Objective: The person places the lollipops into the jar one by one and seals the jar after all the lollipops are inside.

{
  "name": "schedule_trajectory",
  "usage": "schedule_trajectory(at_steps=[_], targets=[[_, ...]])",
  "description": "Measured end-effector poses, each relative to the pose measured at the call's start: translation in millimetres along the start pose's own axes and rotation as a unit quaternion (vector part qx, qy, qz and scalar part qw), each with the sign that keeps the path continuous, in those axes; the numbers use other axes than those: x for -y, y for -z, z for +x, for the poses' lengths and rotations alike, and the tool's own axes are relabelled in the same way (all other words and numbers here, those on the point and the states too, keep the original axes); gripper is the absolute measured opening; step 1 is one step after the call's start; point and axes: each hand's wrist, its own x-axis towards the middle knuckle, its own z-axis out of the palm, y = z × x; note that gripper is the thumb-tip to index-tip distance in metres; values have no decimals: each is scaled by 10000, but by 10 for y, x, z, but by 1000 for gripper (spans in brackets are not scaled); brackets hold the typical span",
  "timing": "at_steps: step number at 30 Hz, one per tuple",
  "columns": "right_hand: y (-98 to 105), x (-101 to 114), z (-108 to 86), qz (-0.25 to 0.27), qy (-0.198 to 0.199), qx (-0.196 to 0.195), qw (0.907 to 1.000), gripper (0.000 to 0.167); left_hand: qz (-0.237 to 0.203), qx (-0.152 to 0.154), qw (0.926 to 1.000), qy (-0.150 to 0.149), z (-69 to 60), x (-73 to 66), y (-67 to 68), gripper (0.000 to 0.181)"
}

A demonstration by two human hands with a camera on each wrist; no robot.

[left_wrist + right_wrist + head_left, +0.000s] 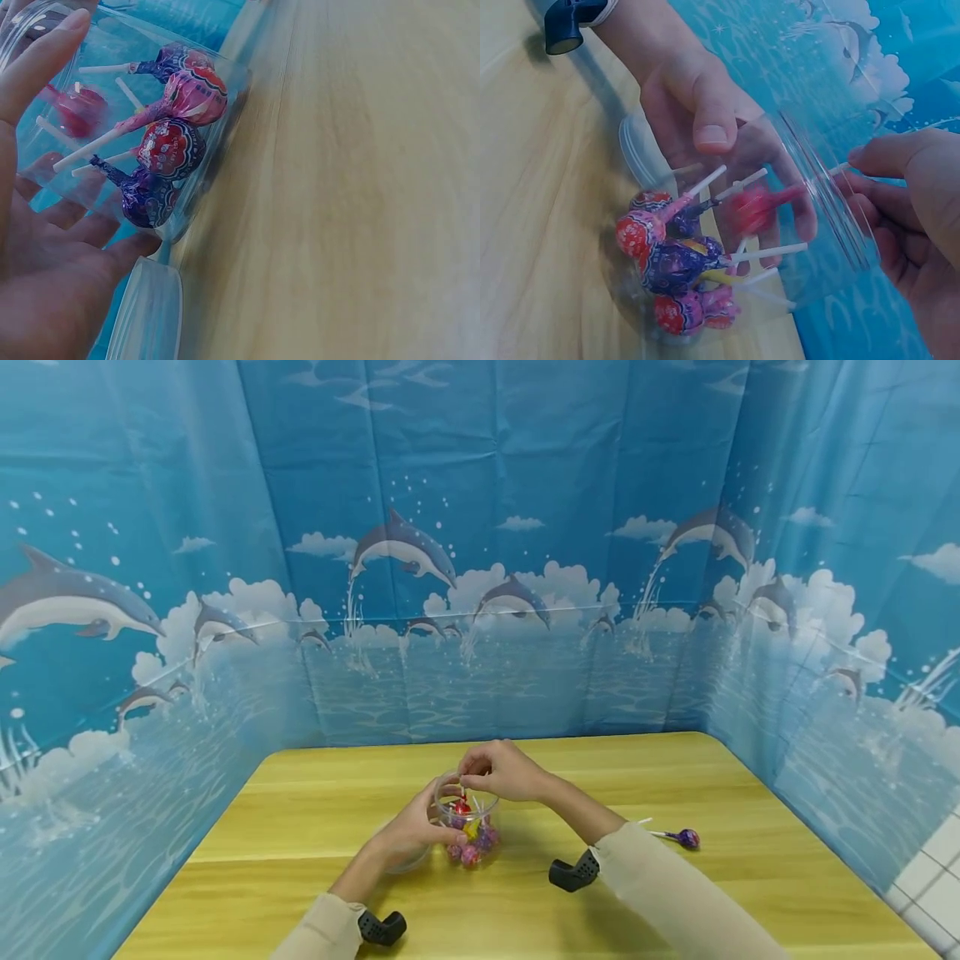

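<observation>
A clear plastic jar (492, 817) stands upright on the table, with several wrapped lollipops (676, 264) in purple, pink and yellow inside. My left hand (415, 825) holds the jar from its left side, thumb on the near side and fingers behind. At the jar's mouth, my right hand (512, 773) pinches the white stick of a red lollipop (754, 211). That lollipop's head hangs inside the jar, above the others. The right wrist view shows its stick passing through the rim to my thumb and fingers.
A clear round lid (150, 315) lies on the table beside the jar, partly hidden by my left hand. Right of my right forearm lies a purple lollipop (687, 838), with another white stick (645, 820) next to it. A blue dolphin curtain (480, 685) hangs behind the wooden table (300, 793).
</observation>
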Motion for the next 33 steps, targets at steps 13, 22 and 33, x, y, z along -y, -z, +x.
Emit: schedule_trajectory(at_steps=[13, 22, 33], targets=[[142, -32, -106, -35, 18, -354, 9994, 17, -40, 33, 9999, -106, 56, -37, 28, 85], [279, -130, -337, 117, -174, -614, 9979, 17, -43, -37, 10000, -81, 37, -22, -6, 85], [497, -256, -618, 11, -368, -587, 9976, 18, -100, -97, 9999, -75, 21, 36, -26, 87]])
